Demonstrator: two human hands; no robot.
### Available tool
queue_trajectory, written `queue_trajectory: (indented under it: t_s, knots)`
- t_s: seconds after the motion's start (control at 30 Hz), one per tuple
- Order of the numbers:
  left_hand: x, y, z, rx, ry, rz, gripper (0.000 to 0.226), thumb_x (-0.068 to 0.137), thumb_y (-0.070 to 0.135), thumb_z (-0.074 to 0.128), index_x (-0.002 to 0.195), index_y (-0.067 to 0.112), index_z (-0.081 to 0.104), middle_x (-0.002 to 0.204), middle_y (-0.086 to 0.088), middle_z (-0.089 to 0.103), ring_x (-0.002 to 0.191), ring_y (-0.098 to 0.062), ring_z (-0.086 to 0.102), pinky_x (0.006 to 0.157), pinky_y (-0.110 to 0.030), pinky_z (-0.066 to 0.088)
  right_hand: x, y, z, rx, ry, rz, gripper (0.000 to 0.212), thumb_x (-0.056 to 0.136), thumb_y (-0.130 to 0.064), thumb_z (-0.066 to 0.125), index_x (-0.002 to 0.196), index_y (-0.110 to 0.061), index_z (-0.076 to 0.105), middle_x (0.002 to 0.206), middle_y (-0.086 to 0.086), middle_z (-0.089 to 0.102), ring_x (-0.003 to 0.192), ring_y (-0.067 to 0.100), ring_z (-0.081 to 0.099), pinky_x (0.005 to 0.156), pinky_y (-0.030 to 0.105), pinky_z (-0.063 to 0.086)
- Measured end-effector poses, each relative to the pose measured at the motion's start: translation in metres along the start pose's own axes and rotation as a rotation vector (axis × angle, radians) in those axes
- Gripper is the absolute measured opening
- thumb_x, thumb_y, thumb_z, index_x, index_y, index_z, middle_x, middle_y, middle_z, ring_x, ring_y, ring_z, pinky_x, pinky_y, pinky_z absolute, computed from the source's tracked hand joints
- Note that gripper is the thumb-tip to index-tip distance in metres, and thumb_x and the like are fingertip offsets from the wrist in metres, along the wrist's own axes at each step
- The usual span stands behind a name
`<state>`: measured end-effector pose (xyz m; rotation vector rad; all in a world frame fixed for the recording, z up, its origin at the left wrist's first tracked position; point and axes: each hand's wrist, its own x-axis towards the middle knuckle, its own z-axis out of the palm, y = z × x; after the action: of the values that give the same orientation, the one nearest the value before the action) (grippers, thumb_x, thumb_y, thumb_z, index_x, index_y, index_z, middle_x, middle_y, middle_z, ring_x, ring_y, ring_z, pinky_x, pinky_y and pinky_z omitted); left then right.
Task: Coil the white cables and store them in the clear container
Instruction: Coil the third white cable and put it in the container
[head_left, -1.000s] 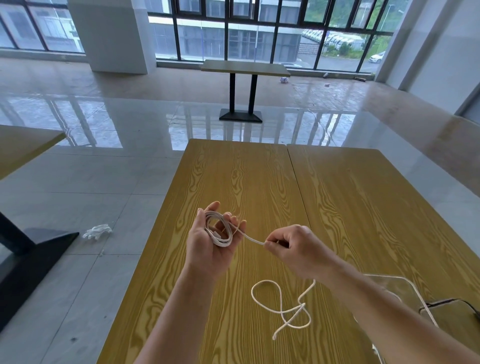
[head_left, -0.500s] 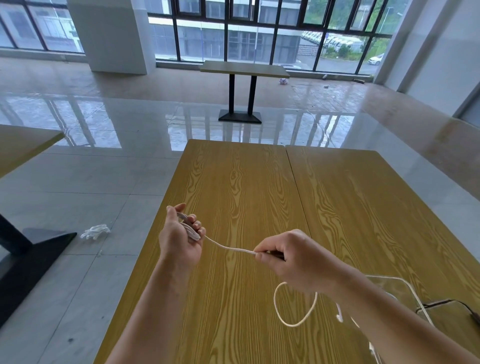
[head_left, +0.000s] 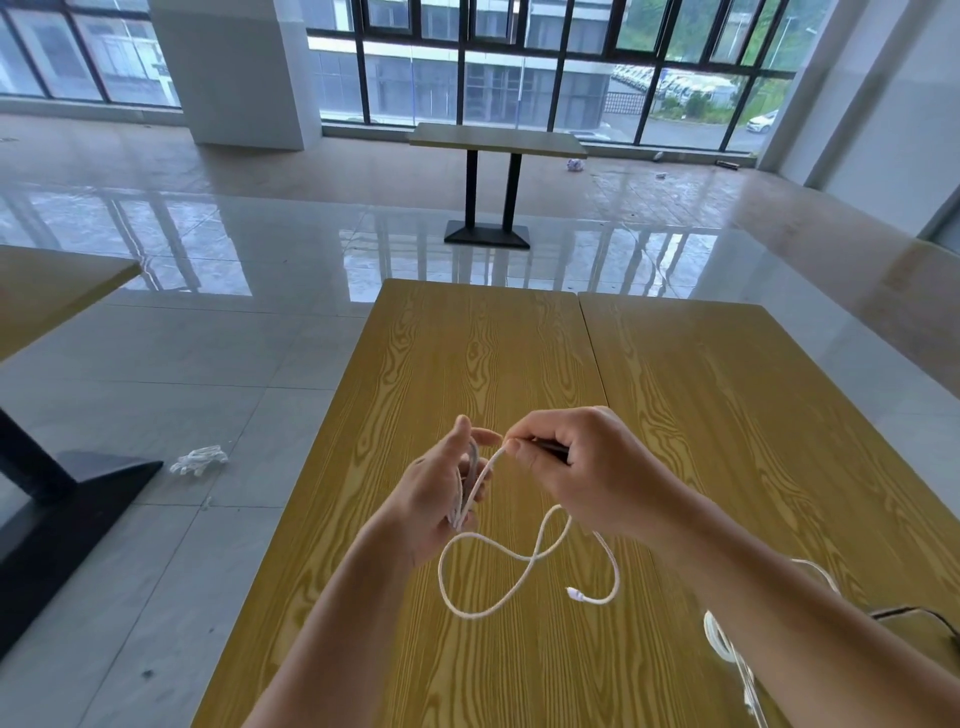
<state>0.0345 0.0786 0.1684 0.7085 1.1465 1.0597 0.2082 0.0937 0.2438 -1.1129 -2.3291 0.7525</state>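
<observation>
Above the wooden table (head_left: 727, 415), my left hand (head_left: 441, 493) holds several loops of a white cable (head_left: 524, 566) wound round its fingers. My right hand (head_left: 582, 467) pinches the same cable between thumb and forefinger, right beside the left fingertips. The loose tail hangs below both hands in a figure-eight, and its white plug end (head_left: 574, 592) lies near the table top. The clear container (head_left: 748, 686) shows only partly at the lower right, behind my right forearm, with another white cable (head_left: 719, 642) at its edge.
A black cable (head_left: 914, 613) runs along the table at the far right. A white crumpled thing (head_left: 200, 461) lies on the tiled floor to the left, near the black foot of another table (head_left: 67, 499). A third table (head_left: 493, 140) stands far ahead by the windows.
My hands were apart with the cable stretched between them; now my right hand has moved up to the left fingertips, laying another turn, and the plug end has come into view.
</observation>
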Motion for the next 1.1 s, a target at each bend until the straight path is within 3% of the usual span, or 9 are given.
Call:
queue_trajectory:
  t_s: [0.17,0.3,0.43,0.53,0.67,0.8,0.9,1.1]
  knots:
    - [-0.009,0.001,0.006,0.122,-0.168,-0.044,0.062,0.089,0.071,0.038,0.086,0.015,0.066,0.084,-0.008,0.055,0.062,-0.012,0.044,0.047,-0.023,0.033,0.005,0.002,0.002,-0.003,0.041,0.022,0.015,0.097,-0.022,0.062,0.089,-0.021,0.075,0.066,-0.006,0.069,0.055,0.004,0.06,0.05,0.016,0.046]
    - [-0.017,0.005,0.007,0.154,-0.363,-0.017,0.056,0.083,0.078,0.042,0.085,0.03,0.071,0.084,-0.003,0.059,0.062,-0.011,0.045,0.044,-0.02,0.032,0.007,0.008,0.001,0.028,0.056,0.046,0.016,0.095,-0.023,0.065,0.081,-0.02,0.073,0.057,-0.008,0.064,0.048,0.001,0.056,0.046,0.013,0.041]
    - [-0.019,0.008,0.006,0.21,-0.452,0.0,0.033,0.084,0.055,0.059,0.096,0.026,0.069,0.086,-0.003,0.06,0.064,-0.011,0.048,0.045,-0.021,0.032,0.006,0.011,0.001,0.05,0.052,0.041,0.016,0.093,-0.028,0.067,0.081,-0.02,0.074,0.06,-0.006,0.069,0.05,0.002,0.058,0.047,0.011,0.041]
    - [-0.02,0.009,0.003,0.18,-0.47,-0.006,0.025,0.094,0.04,0.051,0.099,0.022,0.068,0.087,-0.006,0.061,0.066,-0.014,0.05,0.046,-0.023,0.035,0.009,0.016,0.001,0.059,0.078,0.066,0.013,0.091,-0.029,0.07,0.083,-0.02,0.076,0.064,-0.01,0.07,0.056,0.0,0.062,0.052,0.012,0.046]
    - [-0.017,0.005,-0.001,0.057,-0.446,0.001,0.031,0.097,0.041,0.047,0.1,0.016,0.064,0.086,-0.009,0.062,0.065,-0.016,0.052,0.044,-0.022,0.038,0.008,0.026,0.0,0.032,0.094,0.088,0.011,0.093,-0.025,0.069,0.087,-0.021,0.077,0.064,-0.017,0.066,0.062,-0.007,0.062,0.056,0.007,0.044]
    - [-0.012,-0.001,-0.015,-0.21,-0.414,0.013,0.027,0.09,0.039,0.054,0.094,0.015,0.065,0.083,-0.01,0.062,0.06,-0.017,0.054,0.044,-0.022,0.042,0.007,0.043,-0.013,0.0,0.112,0.179,0.012,0.095,-0.022,0.066,0.091,-0.023,0.077,0.066,-0.01,0.067,0.051,-0.005,0.057,0.047,0.01,0.043]
    - [-0.011,-0.002,-0.018,-0.326,-0.279,0.038,0.032,0.096,0.037,0.048,0.1,0.012,0.067,0.087,-0.012,0.064,0.065,-0.02,0.058,0.05,-0.026,0.046,0.008,0.052,-0.018,-0.054,0.131,0.196,0.014,0.095,-0.022,0.066,0.087,-0.025,0.077,0.064,-0.005,0.068,0.048,-0.002,0.054,0.046,0.012,0.043]
    - [-0.004,0.001,-0.001,-0.451,0.03,0.077,0.041,0.106,0.034,0.034,0.116,0.01,0.066,0.105,-0.018,0.073,0.091,-0.029,0.072,0.076,-0.042,0.058,0.008,0.043,-0.002,-0.109,0.083,0.147,0.016,0.095,-0.023,0.063,0.085,-0.025,0.076,0.058,-0.012,0.061,0.052,-0.004,0.055,0.048,0.012,0.042]
